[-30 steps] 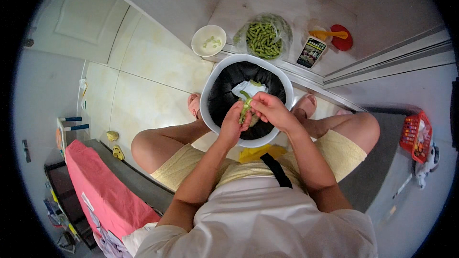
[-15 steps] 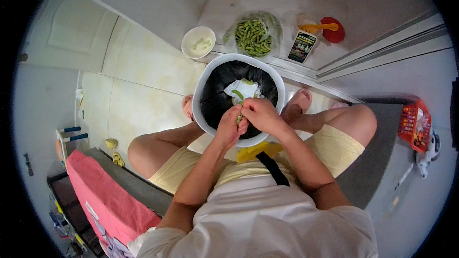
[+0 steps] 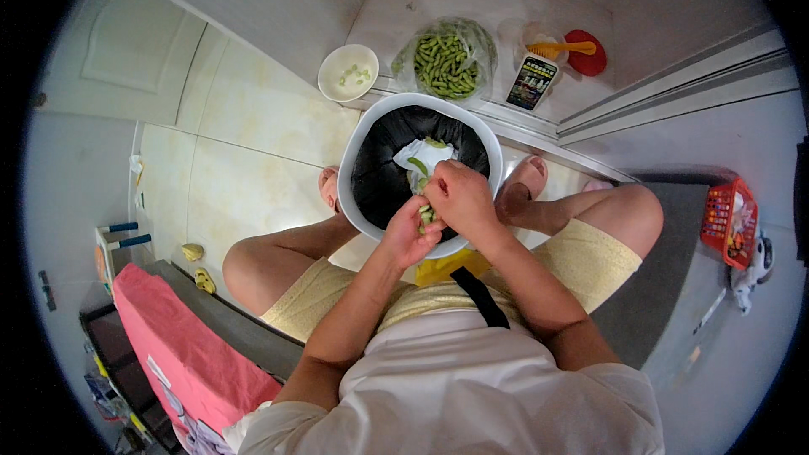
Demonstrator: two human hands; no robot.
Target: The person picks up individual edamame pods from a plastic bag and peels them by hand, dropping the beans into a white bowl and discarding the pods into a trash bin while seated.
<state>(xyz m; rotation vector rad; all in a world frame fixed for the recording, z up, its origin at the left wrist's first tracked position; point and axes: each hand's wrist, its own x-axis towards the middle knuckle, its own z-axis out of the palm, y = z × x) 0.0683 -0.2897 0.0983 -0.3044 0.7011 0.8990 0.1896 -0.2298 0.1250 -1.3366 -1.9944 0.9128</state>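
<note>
Two hands, both above the near part of the bin (image 3: 421, 102). Left hand (image 3: 410, 234): palm half turned up, thumb and fingers curled loosely about a green pod (image 3: 426, 214). Right hand (image 3: 462, 200): fist-like, over the pod's far end; its fingertips are hidden, so we cannot tell whether they pinch.

Change noted: half a second ago we saw the left fingers folded tight around the pod; now they have loosened and more palm shows, with pale green lumps at the fingers. We judge the pod is being worked apart, though we cannot tell whether any bean is free.

Inside the bin: one black liner (image 3: 377, 170); one crumpled white paper (image 3: 411, 153), with green pieces (image 3: 436, 143) on it.

Beyond the bin, to its left: one white bowl (image 3: 331, 67), a few pale beans (image 3: 354, 76) within. Directly beyond: one clear bag (image 3: 487, 49), well filled with pods (image 3: 447, 66). Beyond, to its right: one phone (image 3: 533, 82), one orange brush (image 3: 580, 48), one red disc (image 3: 592, 64).
</note>
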